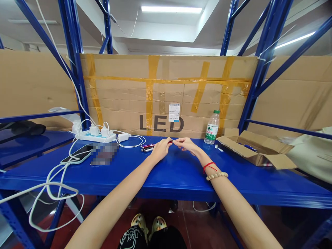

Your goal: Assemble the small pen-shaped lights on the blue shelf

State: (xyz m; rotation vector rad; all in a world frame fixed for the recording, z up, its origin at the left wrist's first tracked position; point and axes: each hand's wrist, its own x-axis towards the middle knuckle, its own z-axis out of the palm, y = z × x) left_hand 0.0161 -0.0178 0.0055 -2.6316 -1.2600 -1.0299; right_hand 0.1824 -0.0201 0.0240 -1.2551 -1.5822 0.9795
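Observation:
My left hand (161, 150) is closed around a slim pen (170, 141), of which only a short red and dark end shows past the fingers. Thumb and forefinger of my right hand (187, 144) pinch at that same end, just above the blue tabletop. Most of the pen is hidden by my fingers. Beside my left hand, several pens (147, 148) lie in a small bunch, some dark red and some silver. A red string and a beaded bracelet circle my right wrist.
An open cardboard box (246, 152) with a blue pen inside sits at the right. Near it stands a plastic bottle (212, 128). On the left are a power strip (100, 137), a phone (77, 154) and loose white cables (62, 186). Cardboard (124, 100) backs the shelf.

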